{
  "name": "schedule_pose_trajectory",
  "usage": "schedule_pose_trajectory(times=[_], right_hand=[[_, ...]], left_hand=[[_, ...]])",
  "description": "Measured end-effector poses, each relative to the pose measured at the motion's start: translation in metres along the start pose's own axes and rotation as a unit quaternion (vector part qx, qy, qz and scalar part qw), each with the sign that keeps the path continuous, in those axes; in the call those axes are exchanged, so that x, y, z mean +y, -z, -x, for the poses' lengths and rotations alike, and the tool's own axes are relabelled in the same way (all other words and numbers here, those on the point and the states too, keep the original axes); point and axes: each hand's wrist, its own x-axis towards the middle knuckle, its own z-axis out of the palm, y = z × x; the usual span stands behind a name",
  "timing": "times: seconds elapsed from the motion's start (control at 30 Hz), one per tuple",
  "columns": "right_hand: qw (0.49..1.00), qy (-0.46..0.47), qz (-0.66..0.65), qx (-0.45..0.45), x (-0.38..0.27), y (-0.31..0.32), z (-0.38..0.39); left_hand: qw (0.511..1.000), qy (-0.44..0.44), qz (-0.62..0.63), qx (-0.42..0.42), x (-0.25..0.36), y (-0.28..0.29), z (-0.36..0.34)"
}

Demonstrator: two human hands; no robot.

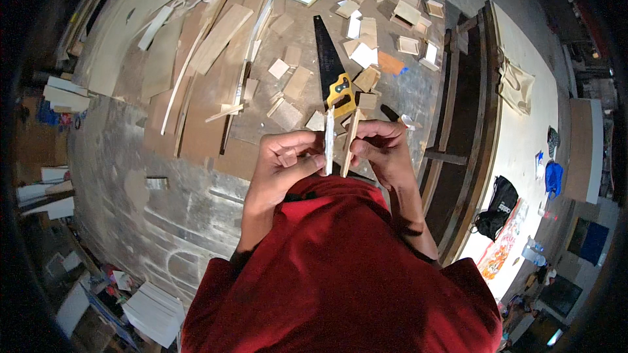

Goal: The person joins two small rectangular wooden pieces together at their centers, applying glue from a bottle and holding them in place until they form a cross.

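My left hand (294, 163) is closed on a narrow piece with a pale, whitish edge (329, 140), held upright in front of my red shirt. My right hand (381, 149) pinches a thin tan wooden piece (351, 142), parallel to the first with a narrow gap between them. Just beyond both pieces lies a handsaw (330, 55) with a black blade and yellow handle (341, 90). Small cut wood blocks and squares (284, 112) lie scattered around the saw.
Long boards and strips (216, 39) lie at the upper left. A dark slatted wooden frame (451, 91) runs along the right, beside a pale surface (530, 131) holding a canvas bag (513, 85), black bag (496, 209) and blue bag (553, 178). Stacked panels (150, 314) stand at the lower left.
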Motion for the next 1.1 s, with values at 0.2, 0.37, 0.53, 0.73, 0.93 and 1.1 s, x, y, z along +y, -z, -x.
schedule_pose_trajectory(times=[0.2,0.37,0.53,0.73,0.93,1.1], right_hand=[[1.000,-0.006,-0.002,0.007,-0.004,0.003,0.008],[1.000,0.002,0.023,0.016,-0.016,0.002,0.015],[0.998,-0.002,0.053,0.040,-0.023,0.004,0.024],[0.995,-0.001,0.087,0.042,-0.029,0.006,0.033],[0.996,0.003,0.065,0.059,-0.033,0.003,0.041],[0.996,0.014,0.063,0.064,-0.034,0.004,0.044]], left_hand=[[1.000,-0.007,0.003,-0.018,-0.001,-0.019,0.004],[1.000,-0.014,-0.018,-0.019,-0.011,-0.025,0.005],[0.999,-0.008,-0.029,-0.027,-0.013,-0.033,0.005],[0.999,-0.009,-0.037,-0.027,-0.021,-0.040,0.008],[0.998,-0.010,-0.041,-0.041,-0.018,-0.045,0.010],[0.998,-0.002,-0.035,-0.048,-0.011,-0.057,0.011]])
